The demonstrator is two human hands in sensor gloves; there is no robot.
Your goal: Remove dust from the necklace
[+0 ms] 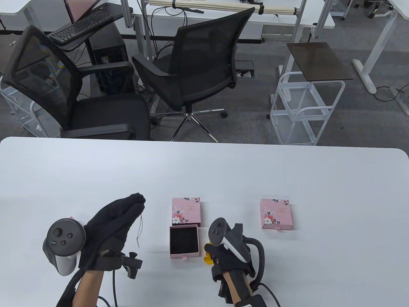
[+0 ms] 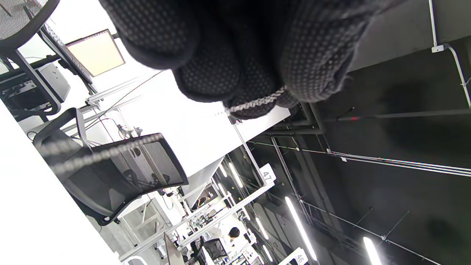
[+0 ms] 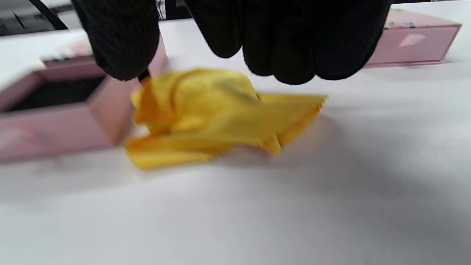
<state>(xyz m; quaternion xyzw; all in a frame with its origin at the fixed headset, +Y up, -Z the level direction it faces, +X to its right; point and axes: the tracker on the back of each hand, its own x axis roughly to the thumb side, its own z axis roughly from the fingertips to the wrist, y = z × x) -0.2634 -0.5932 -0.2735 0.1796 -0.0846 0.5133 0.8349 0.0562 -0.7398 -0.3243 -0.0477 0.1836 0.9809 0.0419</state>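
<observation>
— Which step were we at?
— We had the necklace chain pinched in our left hand, dangling just right of that grip, clear of the tabletop. Our right hand was curled over the yellow cloth, thumb pinching its edge beside the open pink box.
— And next?
— Probably lifting the cloth across to the chain and wiping gently.
</observation>
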